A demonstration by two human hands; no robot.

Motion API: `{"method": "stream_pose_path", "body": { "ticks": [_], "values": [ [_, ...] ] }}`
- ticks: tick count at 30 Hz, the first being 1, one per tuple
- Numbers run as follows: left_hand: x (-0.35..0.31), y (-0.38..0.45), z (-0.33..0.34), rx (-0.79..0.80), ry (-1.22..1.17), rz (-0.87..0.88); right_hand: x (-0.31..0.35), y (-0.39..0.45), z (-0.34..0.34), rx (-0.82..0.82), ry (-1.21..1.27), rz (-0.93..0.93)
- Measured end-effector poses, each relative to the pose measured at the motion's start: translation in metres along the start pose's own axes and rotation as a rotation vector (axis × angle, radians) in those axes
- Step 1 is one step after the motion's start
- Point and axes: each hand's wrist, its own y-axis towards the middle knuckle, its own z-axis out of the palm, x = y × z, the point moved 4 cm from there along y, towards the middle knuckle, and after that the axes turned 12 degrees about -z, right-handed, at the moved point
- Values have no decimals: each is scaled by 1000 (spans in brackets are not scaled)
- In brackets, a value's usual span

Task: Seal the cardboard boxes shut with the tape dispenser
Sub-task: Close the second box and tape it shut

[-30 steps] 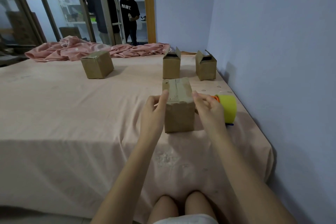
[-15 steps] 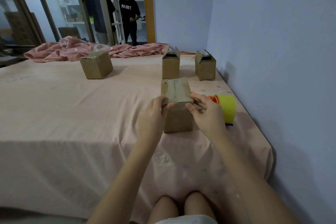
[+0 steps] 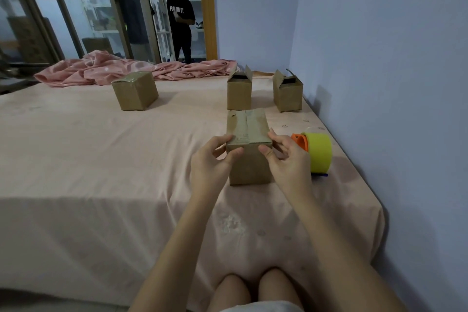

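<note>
A person sits at the edge of a bed (image 3: 101, 159) covered in a pale pink sheet, knees just showing at the bottom of the view. Both arms reach out to the nearest cardboard box (image 3: 249, 152), which stands upright near the bed's right side with its top flaps folded down and a strip of tape along the seam. The left hand (image 3: 212, 162) grips the box's near left top corner, thumb pressed on the front face and fingers curled over the edge. The right hand (image 3: 286, 159) holds the near right corner the same way, thumb on the front and fingers bent round the side. Just to the right of that hand lies the tape dispenser (image 3: 315, 151), orange with a fat yellow-green roll, resting on the sheet close to the lilac wall (image 3: 379, 83). Further back stand two open boxes (image 3: 239, 95) with flaps up, side by side, and a closed box (image 3: 135, 91) well off to the left. A crumpled pink blanket (image 3: 121, 71) lies along the far edge. Beyond it another person (image 3: 181, 20) in dark clothes stands in a doorway.
</note>
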Motion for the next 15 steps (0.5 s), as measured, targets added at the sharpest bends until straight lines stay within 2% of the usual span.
{"method": "stream_pose_path", "body": {
  "ticks": [10,15],
  "values": [
    [0,5,-4,164,-131,-32,8,4,-7,-23,-55,-99],
    [-2,1,-5,188,-171,-24,9,7,-11,-13,-163,-197]
  ]
}}
